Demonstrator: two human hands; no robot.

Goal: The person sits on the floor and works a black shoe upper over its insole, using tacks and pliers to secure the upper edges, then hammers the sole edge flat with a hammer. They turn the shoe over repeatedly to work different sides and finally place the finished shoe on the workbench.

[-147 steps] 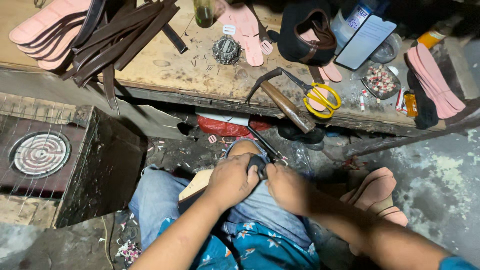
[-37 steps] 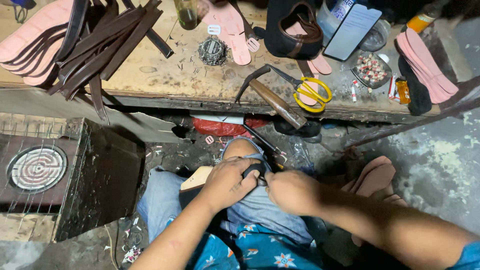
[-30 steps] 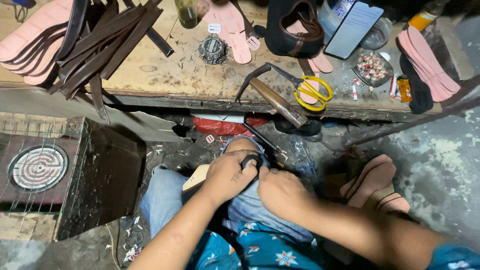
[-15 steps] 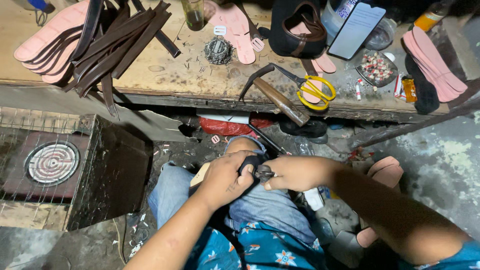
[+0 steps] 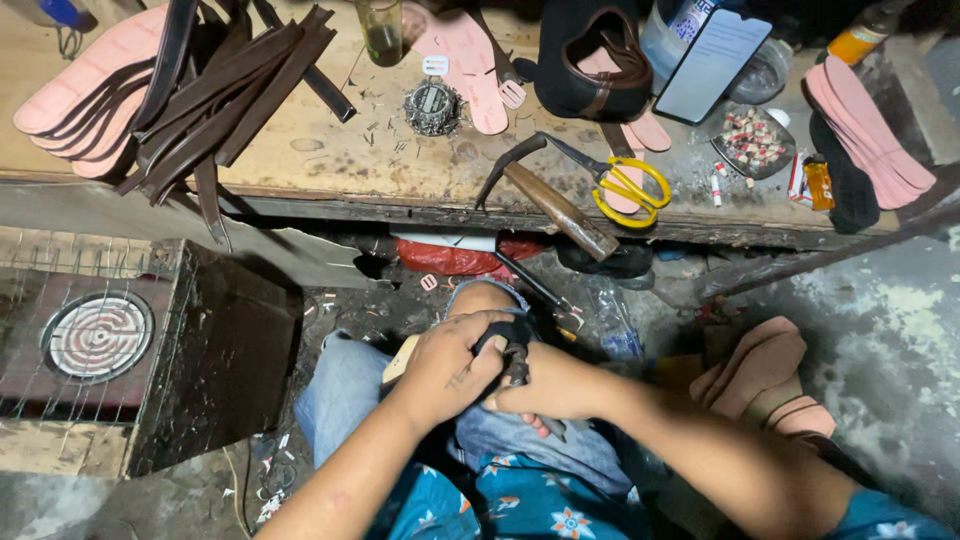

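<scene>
On the worn wooden workbench [image 5: 330, 160], the bundle of dark leather straps [image 5: 215, 85] lies left, the yellow-handled scissors [image 5: 620, 185] right, the wooden-handled hammer [image 5: 550, 200] between. Below, both hands meet on the denim-clad knee [image 5: 485, 300], beside the boxy heater with a round coil [image 5: 100, 335].

workbench [image 5: 330, 160]: rough, scuffed wood
straps [image 5: 215, 95]: dark matt leather
scissors [image 5: 625, 185]: glossy yellow plastic handles
jeans [image 5: 345, 385]: faded denim cloth

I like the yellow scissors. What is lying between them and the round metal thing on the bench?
In the head view, a wooden-handled hammer lies between the scissors and the round metal piece.
</scene>
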